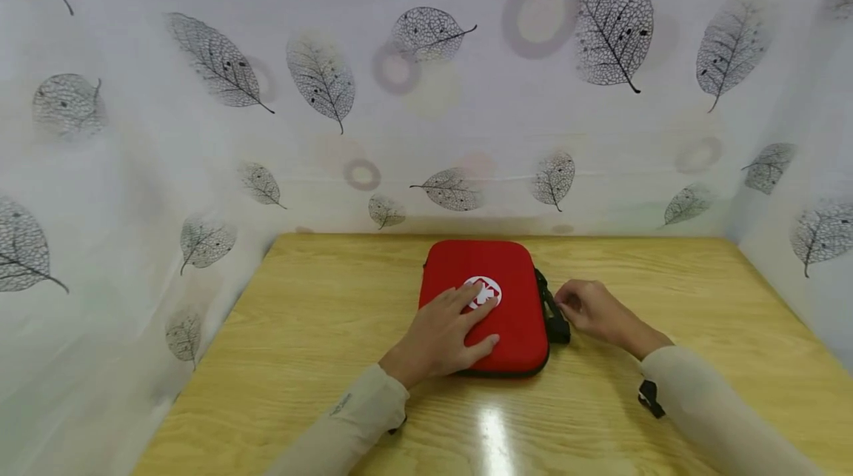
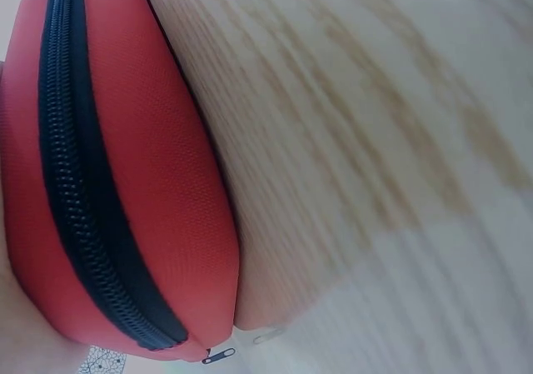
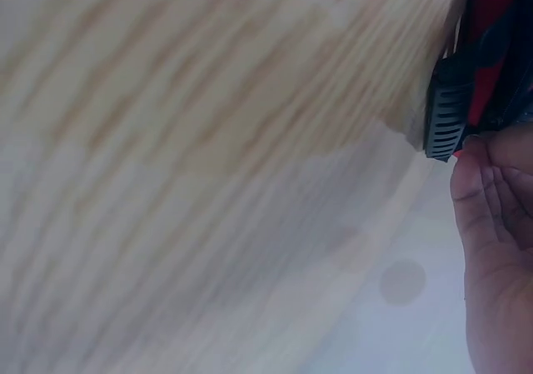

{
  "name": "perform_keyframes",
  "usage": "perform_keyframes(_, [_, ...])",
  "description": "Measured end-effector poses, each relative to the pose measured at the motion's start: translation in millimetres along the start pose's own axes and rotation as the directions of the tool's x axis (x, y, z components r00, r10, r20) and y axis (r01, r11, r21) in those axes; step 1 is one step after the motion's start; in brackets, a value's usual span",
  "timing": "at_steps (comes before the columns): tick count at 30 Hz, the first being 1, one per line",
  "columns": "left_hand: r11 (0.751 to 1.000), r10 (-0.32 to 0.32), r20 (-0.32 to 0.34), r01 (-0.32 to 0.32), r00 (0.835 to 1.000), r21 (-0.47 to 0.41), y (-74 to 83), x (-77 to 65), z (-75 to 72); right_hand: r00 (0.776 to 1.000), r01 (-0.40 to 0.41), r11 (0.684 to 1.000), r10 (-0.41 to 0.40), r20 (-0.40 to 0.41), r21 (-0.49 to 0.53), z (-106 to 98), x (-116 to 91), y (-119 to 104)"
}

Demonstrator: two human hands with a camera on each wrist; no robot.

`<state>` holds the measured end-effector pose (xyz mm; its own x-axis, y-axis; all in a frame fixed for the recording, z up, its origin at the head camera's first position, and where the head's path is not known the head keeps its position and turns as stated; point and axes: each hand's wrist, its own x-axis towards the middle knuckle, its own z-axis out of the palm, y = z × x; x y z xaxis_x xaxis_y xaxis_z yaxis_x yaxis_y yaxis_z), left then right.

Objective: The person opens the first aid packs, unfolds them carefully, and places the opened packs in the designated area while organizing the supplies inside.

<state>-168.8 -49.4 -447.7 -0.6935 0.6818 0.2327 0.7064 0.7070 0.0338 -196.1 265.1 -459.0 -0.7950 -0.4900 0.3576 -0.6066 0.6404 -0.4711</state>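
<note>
A red first-aid case (image 1: 509, 261) with a white round emblem lies flat on the table. My left hand (image 1: 440, 332) rests on its lid with fingers spread, covering part of the emblem. Along the case's side runs a black zipper (image 2: 71, 174), and a small metal zipper pull (image 2: 220, 356) hangs at its far end. At the right side, a black handle strap with a ribbed end piece (image 3: 447, 112) sticks out. Beside it my right hand (image 1: 600, 314) pinches, thumb against forefinger, what looks like another zipper pull at the case's edge, mostly hidden by the fingertips.
The light wooden table (image 1: 320, 298) carries the case near its back middle. A white cloth (image 1: 466, 121) printed with grey leaves stands behind the table and along both sides. Dark wrist straps (image 1: 651, 398) show at the sleeves.
</note>
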Motion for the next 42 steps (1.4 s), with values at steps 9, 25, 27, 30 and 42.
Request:
perform_keyframes(9, [1.000, -0.008, 0.023, 0.008, 1.000, -0.006, 0.4, -0.2, -4.3, 1.000, 0.007, 1.000, -0.007, 0.001, 0.003, -2, -6, -11])
perform_keyframes(25, [0.999, -0.032, 0.020, 0.032, 0.999, -0.002, -0.3, 4.1, 0.5, 1.000, 0.008, 1.000, -0.008, 0.023, -0.009, -3, -23, -23])
perform_keyframes(27, [1.000, -0.031, 0.010, 0.031, 0.999, -0.004, -0.8, 4.9, 1.1, 1.000, 0.012, 1.000, -0.012, 0.028, -0.004, -4, -24, -24])
perform_keyframes(30, [0.999, -0.035, 0.009, 0.035, 0.999, -0.002, -1.2, 6.8, 1.8, 0.999, 0.014, 1.000, -0.014, 0.028, 0.003, -4, -25, -27])
perform_keyframes(42, [0.999, -0.044, 0.023, 0.044, 0.999, 0.010, -0.4, 10.9, 2.7, 0.999, -0.039, 0.998, 0.040, -0.014, 0.047, -2, -31, -30])
